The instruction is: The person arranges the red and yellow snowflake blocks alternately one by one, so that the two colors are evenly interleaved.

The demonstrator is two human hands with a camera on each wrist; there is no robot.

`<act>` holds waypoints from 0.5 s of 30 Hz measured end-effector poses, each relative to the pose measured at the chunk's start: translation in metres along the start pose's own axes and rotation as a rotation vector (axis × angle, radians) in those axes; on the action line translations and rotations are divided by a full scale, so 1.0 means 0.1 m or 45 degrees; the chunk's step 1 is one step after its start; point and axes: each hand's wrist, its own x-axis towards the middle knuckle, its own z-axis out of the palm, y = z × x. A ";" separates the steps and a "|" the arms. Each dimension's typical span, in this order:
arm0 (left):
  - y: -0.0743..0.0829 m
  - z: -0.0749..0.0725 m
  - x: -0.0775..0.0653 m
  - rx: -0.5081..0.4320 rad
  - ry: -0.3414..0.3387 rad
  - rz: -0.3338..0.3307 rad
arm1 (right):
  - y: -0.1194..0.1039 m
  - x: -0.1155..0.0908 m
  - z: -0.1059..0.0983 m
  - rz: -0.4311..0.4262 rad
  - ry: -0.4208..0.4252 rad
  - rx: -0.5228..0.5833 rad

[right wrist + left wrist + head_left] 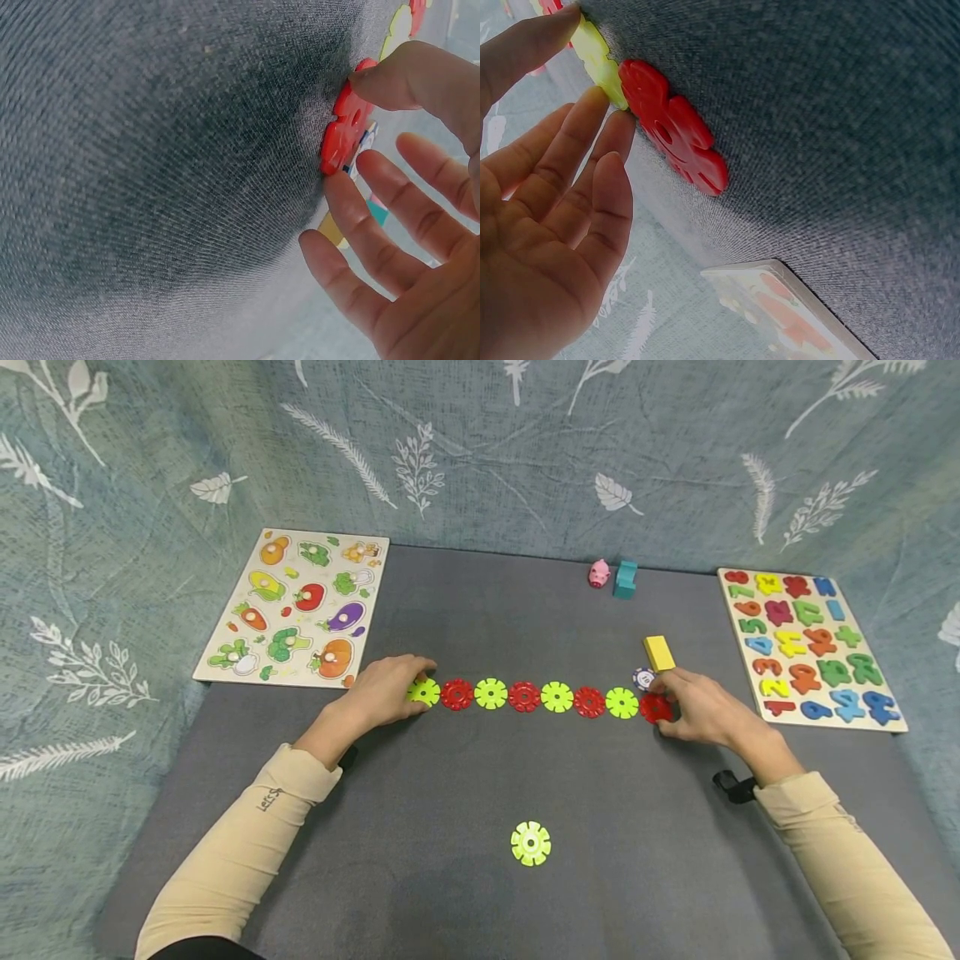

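A straight row of notched interlocking discs, alternating red and yellow-green, runs across the middle of the table. My left hand [384, 690] is at its left end, thumb and fingertips pinching the edges of a yellow-green interlocking disc [425, 692]. In the left wrist view another red disc [673, 127] extends past those fingers; the hand hides it from the head view. At the opposite end, my right hand [703, 706] pinches the last red interlocking disc [655, 708] between thumb and fingertips. A single yellow-green disc [531, 843] lies apart, nearer the front.
Beside the right hand lie a poker chip [642, 678] and a yellow block [659, 653]. Farther back are a pink pig figure [599, 573] and a teal block [626, 579]. A vegetable puzzle board [300, 610] lies back left, a number puzzle board [813, 647] at right.
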 end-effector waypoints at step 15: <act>0.00 0.01 0.00 0.017 -0.001 -0.002 | -0.20 -0.01 -0.02 -0.216 0.111 -0.182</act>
